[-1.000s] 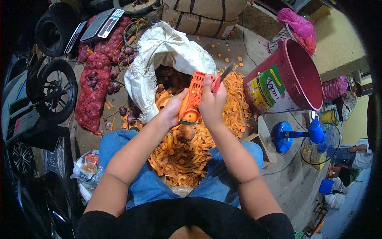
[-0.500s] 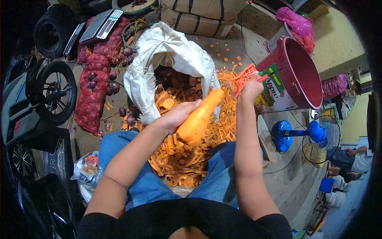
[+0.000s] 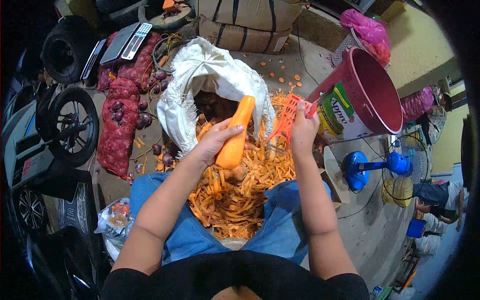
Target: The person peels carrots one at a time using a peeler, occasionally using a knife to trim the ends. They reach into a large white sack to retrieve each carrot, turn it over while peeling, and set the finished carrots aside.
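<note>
A large orange carrot (image 3: 237, 137), its visible side smooth and peeled, is gripped in my left hand (image 3: 215, 144), with the thumb along its upper side. My right hand (image 3: 303, 131) is closed round the handle of a red-orange slotted peeler (image 3: 288, 116), which is held apart from the carrot, to its right. Below both hands, a thick heap of carrot peelings (image 3: 235, 215) lies between my knees. Just beyond stands a white woven sack (image 3: 172, 102) with its mouth open towards me; carrots show dimly inside.
On the right are a dark red bucket (image 3: 375, 95) and a blue fan (image 3: 397, 162). Net bags of red onions (image 3: 117, 132), a scale (image 3: 121, 45) and a motorcycle wheel (image 3: 75, 122) stand left. Taped boxes (image 3: 245, 35) sit behind the sack. A person (image 3: 440, 195) is at far right.
The carrot has turned more upright and shifted slightly left. My right hand has come left and lower, and the peeler has swung to a steeper angle nearer the carrot.
</note>
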`<state>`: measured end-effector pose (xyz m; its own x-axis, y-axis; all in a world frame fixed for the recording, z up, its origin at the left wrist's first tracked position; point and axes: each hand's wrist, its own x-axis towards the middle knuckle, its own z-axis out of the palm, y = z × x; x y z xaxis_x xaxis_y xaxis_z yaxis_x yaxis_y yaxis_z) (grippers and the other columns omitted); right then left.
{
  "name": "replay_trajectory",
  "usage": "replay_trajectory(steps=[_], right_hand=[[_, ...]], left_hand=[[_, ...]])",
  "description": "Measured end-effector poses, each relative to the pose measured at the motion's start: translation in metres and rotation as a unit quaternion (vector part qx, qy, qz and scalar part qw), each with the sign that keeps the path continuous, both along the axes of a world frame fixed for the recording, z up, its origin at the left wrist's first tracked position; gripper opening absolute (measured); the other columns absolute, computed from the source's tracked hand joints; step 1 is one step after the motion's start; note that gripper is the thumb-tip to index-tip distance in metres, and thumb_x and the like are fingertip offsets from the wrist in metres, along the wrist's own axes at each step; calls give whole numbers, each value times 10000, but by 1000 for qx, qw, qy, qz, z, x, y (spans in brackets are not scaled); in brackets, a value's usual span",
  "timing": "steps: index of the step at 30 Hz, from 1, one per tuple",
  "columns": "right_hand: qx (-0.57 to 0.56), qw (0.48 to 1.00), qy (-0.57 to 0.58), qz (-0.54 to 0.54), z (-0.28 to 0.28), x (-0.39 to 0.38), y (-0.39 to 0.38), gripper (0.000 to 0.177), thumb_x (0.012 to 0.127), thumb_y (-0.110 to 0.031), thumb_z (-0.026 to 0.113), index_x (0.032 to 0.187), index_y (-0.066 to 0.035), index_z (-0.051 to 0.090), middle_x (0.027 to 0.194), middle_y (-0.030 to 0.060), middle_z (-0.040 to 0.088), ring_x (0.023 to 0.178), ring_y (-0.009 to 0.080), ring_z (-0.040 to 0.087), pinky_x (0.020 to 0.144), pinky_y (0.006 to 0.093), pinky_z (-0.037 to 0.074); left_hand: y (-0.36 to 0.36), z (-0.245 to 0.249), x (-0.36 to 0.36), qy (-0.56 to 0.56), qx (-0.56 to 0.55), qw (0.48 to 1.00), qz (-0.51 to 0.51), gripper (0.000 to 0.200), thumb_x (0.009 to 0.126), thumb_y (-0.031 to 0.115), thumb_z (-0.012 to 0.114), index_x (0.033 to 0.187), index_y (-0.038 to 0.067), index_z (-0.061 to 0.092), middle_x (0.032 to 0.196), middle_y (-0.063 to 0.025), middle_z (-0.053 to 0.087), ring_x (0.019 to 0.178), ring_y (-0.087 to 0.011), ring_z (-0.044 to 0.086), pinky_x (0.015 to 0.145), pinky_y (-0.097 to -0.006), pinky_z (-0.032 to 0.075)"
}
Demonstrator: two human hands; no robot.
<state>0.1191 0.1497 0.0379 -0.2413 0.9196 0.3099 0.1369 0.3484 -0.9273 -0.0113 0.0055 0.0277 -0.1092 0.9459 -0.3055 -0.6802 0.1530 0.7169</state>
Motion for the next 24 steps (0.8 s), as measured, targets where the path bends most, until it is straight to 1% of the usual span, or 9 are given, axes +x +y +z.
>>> replay_trajectory(steps=[2,3,4,5,6,9,12,16,24], right_hand=[[-57,998,-14,13,6,0,-6,216,826,-200,456,761,1,496,593,-24,427,545,64,372,502,223,321],[-12,988,-120,96,7,0,-6,208,817,-202,467,758,-5,496,588,10,448,543,92,397,507,244,337],[33,958,-223,179,9,0,-6,201,807,-204,477,755,-11,497,582,43,469,541,120,422,512,264,353],[-14,950,-228,212,18,0,-15,211,758,-237,533,827,-39,525,613,185,518,603,291,542,529,371,393],[-13,950,-228,215,13,0,-14,211,758,-237,533,827,-39,525,613,185,518,603,291,542,529,371,393],[85,901,-342,254,3,-2,-15,171,708,-188,545,806,-49,524,641,174,541,636,341,530,573,402,416],[141,893,-331,270,-8,-4,-13,182,750,-214,520,801,-39,517,629,190,518,612,350,508,534,383,396],[132,882,-357,278,-21,-10,-15,169,723,-191,535,796,-39,517,647,197,523,639,359,512,552,403,400],[116,892,-351,261,-33,-19,-11,137,666,-129,503,756,-35,547,653,204,542,654,347,534,603,426,412]], left_hand=[[2,-4,-1,271,-8,962,42,402,738,236,561,1046,13,431,816,-75,528,681,-151,541,623,-254,443],[5,-7,-3,389,16,919,62,392,692,190,591,1008,7,446,814,-88,528,720,-188,534,660,-271,420],[5,-7,-5,389,15,919,64,392,692,190,591,1008,7,446,814,-88,528,720,-188,534,660,-271,420],[3,-6,-8,494,-10,867,62,415,667,202,596,1008,14,448,829,-100,544,743,-199,545,674,-282,418],[1,-5,-10,591,-35,804,58,439,642,213,600,1008,21,450,844,-113,560,767,-210,556,688,-294,416],[0,-6,-14,585,-76,805,63,413,610,183,584,969,23,455,803,-148,545,750,-250,545,688,-315,414],[0,-4,-13,617,-84,779,72,372,612,152,580,936,16,460,764,-151,535,730,-271,537,670,-326,413],[0,5,-7,665,-85,739,63,362,605,150,581,928,34,468,779,-176,542,752,-328,527,656,-357,414],[-1,3,-7,690,-86,717,47,358,590,207,608,901,71,494,749,-129,564,717,-293,546,631,-363,431]])
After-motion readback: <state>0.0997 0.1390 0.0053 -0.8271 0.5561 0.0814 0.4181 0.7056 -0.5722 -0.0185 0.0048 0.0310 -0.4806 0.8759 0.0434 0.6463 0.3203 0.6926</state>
